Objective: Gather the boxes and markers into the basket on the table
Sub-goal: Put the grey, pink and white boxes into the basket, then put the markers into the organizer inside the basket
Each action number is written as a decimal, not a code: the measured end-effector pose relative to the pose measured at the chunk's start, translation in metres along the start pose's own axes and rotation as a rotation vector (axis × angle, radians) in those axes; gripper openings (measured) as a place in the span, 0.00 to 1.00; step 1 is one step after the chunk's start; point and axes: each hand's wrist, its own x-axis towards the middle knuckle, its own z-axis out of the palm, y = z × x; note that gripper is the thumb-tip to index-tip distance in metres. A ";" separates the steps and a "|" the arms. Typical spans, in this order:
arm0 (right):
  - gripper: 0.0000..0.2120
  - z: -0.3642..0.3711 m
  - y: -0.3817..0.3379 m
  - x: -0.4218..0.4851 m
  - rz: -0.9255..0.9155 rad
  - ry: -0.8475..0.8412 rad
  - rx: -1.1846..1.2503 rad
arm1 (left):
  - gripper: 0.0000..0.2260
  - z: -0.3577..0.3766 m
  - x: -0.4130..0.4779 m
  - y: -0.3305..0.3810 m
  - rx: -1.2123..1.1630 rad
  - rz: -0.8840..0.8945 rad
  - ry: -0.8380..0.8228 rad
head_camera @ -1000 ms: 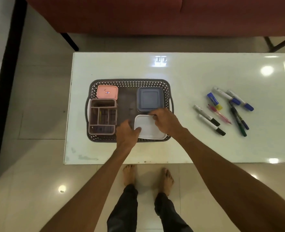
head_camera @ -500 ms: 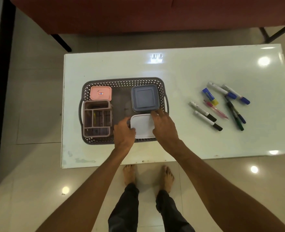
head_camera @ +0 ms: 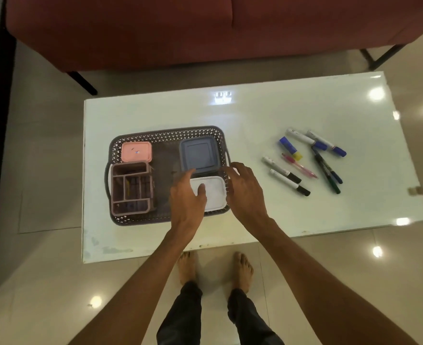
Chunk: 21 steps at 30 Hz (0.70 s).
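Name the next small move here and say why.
Probably reach the right hand over to the markers and pick one up: the boxes already sit in the basket, the markers lie on the table to its right, and that hand is open and nearest them.

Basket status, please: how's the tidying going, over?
Left hand open over white box; right hand open by basket rim. Boxes in. Markers out on table. Nothing in the way.

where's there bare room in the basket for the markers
In the basket, one bare strip runs down the middle, between the pink box and divided organizer on one side and the grey-blue box and white box on the other. The right side is crowded: left hand and right hand are at the white box.
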 end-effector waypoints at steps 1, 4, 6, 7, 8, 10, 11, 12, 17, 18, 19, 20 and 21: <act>0.24 -0.006 0.006 -0.002 0.017 0.019 0.008 | 0.20 0.004 -0.003 0.011 -0.012 0.033 0.000; 0.20 -0.020 0.028 -0.007 0.108 0.105 0.036 | 0.17 0.021 -0.014 0.044 -0.044 0.147 -0.025; 0.18 -0.029 0.045 -0.013 0.186 0.168 0.090 | 0.15 0.038 -0.018 0.060 -0.063 0.203 -0.052; 0.18 -0.034 0.055 -0.017 0.225 0.194 0.121 | 0.15 0.048 -0.020 0.067 -0.060 0.230 -0.069; 0.17 -0.038 0.067 -0.021 0.259 0.221 0.148 | 0.14 0.059 -0.022 0.073 -0.046 0.265 -0.089; 0.16 -0.047 0.089 -0.028 0.325 0.256 0.173 | 0.13 0.080 -0.022 0.080 -0.010 0.337 -0.141; 0.15 -0.051 0.102 -0.032 0.359 0.262 0.173 | 0.13 0.091 -0.022 0.083 0.006 0.372 -0.174; 0.15 -0.054 0.113 -0.035 0.393 0.267 0.175 | 0.12 0.103 -0.020 0.085 0.024 0.407 -0.204; 0.09 -0.056 0.157 -0.042 0.692 0.287 0.375 | 0.14 0.158 0.006 0.091 0.204 0.521 -0.321; 0.07 -0.053 0.163 -0.042 0.785 0.276 0.449 | 0.13 0.166 0.013 0.093 0.237 0.554 -0.344; 0.05 -0.047 0.167 -0.041 0.886 0.267 0.537 | 0.13 0.172 0.021 0.095 0.270 0.589 -0.363; 0.05 -0.042 0.168 -0.039 0.982 0.265 0.636 | 0.13 0.176 0.030 0.097 0.299 0.626 -0.378; 0.05 -0.036 0.169 -0.036 1.072 0.277 0.747 | 0.13 0.180 0.038 0.099 0.329 0.660 -0.397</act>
